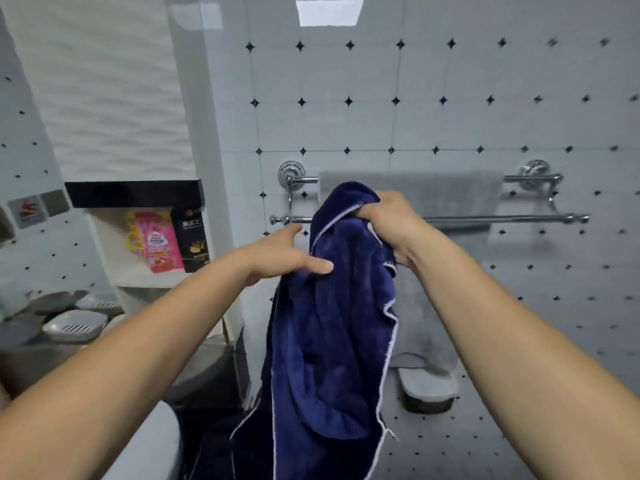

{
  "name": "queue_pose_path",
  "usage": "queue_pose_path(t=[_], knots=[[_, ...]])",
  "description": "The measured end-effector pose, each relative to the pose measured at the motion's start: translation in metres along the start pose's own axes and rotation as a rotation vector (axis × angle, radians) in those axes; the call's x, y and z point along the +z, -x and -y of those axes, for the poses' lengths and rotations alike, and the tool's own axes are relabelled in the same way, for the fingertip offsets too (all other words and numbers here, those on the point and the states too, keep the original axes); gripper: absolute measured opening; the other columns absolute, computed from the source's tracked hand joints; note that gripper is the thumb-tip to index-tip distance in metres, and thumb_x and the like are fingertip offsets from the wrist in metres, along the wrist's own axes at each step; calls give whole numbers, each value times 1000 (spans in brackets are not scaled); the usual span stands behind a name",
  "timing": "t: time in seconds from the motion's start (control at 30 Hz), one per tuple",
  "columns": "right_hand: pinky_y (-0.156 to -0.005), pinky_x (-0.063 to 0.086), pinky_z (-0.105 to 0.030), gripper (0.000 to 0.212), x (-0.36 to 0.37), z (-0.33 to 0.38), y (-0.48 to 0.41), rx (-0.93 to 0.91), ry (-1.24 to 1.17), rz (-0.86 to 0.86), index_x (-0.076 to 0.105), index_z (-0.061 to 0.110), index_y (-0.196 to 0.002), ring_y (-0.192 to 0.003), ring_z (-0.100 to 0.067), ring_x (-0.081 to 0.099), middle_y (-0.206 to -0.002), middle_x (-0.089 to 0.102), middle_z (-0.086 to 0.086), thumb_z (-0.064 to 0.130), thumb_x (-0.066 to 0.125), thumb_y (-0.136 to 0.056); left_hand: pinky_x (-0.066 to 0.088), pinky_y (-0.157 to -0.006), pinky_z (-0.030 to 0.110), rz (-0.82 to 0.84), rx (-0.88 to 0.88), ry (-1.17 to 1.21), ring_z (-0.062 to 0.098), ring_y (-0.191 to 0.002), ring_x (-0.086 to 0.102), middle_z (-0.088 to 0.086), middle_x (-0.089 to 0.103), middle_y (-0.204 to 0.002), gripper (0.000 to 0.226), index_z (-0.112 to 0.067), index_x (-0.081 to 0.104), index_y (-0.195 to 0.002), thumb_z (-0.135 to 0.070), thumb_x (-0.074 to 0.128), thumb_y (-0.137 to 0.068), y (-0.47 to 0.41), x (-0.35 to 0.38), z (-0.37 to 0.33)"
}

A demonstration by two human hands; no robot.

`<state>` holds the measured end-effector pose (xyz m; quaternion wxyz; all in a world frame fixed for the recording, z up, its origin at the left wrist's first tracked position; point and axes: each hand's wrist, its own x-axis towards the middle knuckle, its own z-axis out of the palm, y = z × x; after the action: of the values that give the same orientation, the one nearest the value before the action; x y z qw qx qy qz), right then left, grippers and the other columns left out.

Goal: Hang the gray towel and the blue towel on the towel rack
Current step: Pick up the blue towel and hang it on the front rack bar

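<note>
**Blue towel being raised in front of the towel rack**

The right hand (384,220) is gripping the bunched top of the blue towel (329,334), its fingers curled round the cloth. The towel is hanging down between the person's forearms. The left hand (287,258) is lying apart from the right, with its fingers straight. Its thumb is resting on the towel's left edge. The top of the towel is overlapping the front bar of the towel rack (502,219) in this view; whether it is touching the bar cannot be told. The gray towel (412,192) is hanging over the rear bar, close to the tiled wall. To the left, a pink packet (159,244) and a black box (192,237) are standing on a shelf.
</note>
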<state>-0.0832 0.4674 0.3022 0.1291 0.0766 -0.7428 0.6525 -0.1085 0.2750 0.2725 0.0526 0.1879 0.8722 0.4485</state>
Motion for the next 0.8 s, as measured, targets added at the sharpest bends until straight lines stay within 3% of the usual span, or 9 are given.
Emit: queue_pose_path(t=[0.07, 0.13, 0.23, 0.37, 0.43, 0.53, 0.6, 0.7, 0.8], knots=[[-49, 49, -21, 12, 4, 16, 1, -36, 31, 2, 67, 6, -72, -52, -13, 62, -61, 67, -3, -2, 62, -79, 48, -83, 11, 14, 317, 49, 2, -115, 60, -29, 65, -112, 74, -41, 48, -124, -21, 86, -63, -3, 8, -34], [-50, 51, -25, 11, 3, 26, 1, -49, 19, -46, 69, 1, -78, -54, -17, 63, -65, 68, -9, -5, 60, -76, 51, -94, 24, -96, 426, 54, 9, -111, 63, -7, 67, -120, 77, -25, 49, -130, -7, 82, -63, -12, 12, -60], [-49, 52, -27, 17, -12, 35, 1, -69, -47, -143, 67, 2, -86, -54, -18, 64, -68, 67, -9, -7, 63, -72, 53, -92, 43, -260, 410, -45, 24, -102, 67, 8, 72, -108, 44, -10, 64, -114, -2, 73, -71, -23, 14, -79], [-59, 56, -34, 32, -21, 15, 13, -73, 127, -172, 60, 11, -93, -65, -17, 63, -79, 67, -5, 7, 66, -62, 56, -85, 46, -395, 370, 63, 26, -92, 70, 6, 75, -90, 23, -16, 73, -89, -5, 62, -72, -33, 11, -98], [-56, 55, -32, 25, -14, -7, 25, -34, 151, -122, 62, 13, -86, -60, -14, 61, -70, 65, 0, 9, 70, -63, 57, -82, 45, -488, 341, 121, 24, -88, 71, 2, 74, -82, 12, -21, 71, -77, -18, 65, -67, -39, 5, -112], [-44, 43, -15, 25, -9, -34, 49, 97, 43, -64, 63, 16, -87, -46, 1, 58, -61, 63, 13, 22, 80, -71, 58, -74, 38, -664, 274, 159, 22, -78, 70, -3, 72, -74, 16, -21, 67, -68, -37, 67, -64, -44, -6, -126], [-46, 45, -14, 37, -7, -49, 67, 104, -5, -84, 64, 22, -91, -53, 1, 63, -63, 67, 16, 41, 81, -64, 55, -68, 33, -740, 237, 129, 24, -74, 68, -4, 68, -70, 23, -20, 62, -64, -42, 66, -67, -47, -10, -128], [-59, 46, -29, 41, -8, -73, 83, 51, 522, -250, 58, 30, -85, -73, -8, 64, -79, 67, 14, 60, 66, -59, 53, -64, 29, -739, 206, 244, 20, -73, 68, -5, 68, -73, 15, -21, 62, -66, -34, 66, -71, -52, -12, -127], [-64, 46, -34, 19, -17, -94, 85, 75, 790, -275, 57, 23, -82, -79, -26, 61, -78, 67, 4, 41, 54, -75, 51, -61, 25, -678, 209, 378, 15, -73, 68, -3, 71, -77, 3, -21, 67, -74, -24, 66, -74, -51, -8, -124]])
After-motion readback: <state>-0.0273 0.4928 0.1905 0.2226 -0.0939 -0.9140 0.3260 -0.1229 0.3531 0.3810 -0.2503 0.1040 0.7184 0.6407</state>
